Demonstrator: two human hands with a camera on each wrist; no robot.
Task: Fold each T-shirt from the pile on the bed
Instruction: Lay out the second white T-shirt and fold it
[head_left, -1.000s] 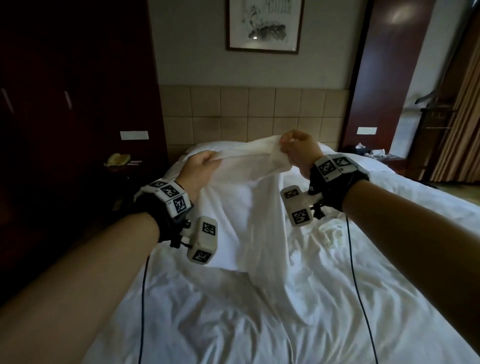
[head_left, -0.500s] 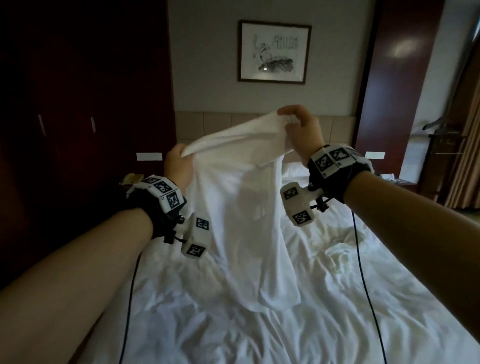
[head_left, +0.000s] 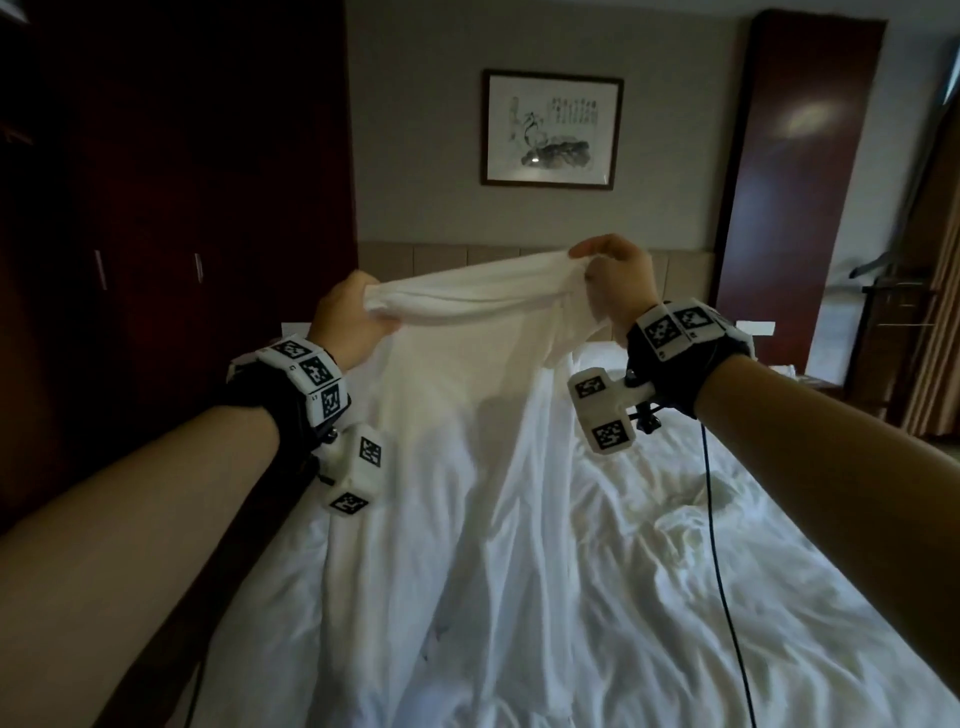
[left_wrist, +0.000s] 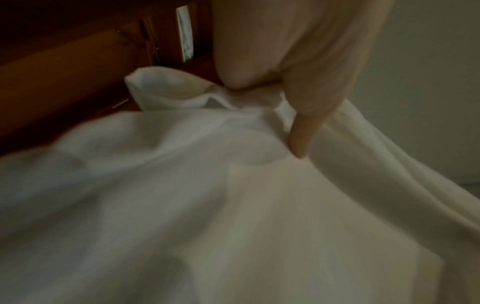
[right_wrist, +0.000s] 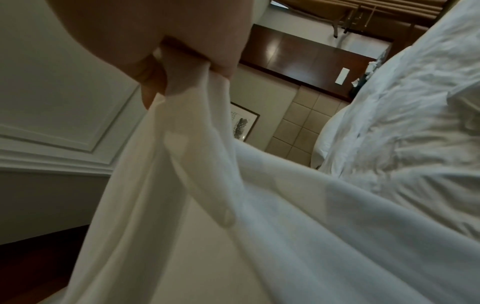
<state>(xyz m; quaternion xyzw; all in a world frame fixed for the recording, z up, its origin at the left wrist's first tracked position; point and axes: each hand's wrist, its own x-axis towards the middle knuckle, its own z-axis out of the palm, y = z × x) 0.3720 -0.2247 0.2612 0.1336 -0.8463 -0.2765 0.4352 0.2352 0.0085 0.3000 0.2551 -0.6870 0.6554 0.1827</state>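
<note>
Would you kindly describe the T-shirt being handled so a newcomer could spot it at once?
Start at the bed with its rumpled white sheets, below the framed picture. Above the sheets, the left hand and right hand grip a white T-shirt by its top edge. Unlike the sheets, it hangs in the air, stretched between the hands.

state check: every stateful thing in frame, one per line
White cotton T-shirt: unfolded, held up by its top edge, hanging, lower end on the bed.
Left hand: grips one top corner.
Right hand: pinches the other top corner.
White rumpled bed sheet: wrinkled.
Dark wooden wardrobe doors: closed.
</note>
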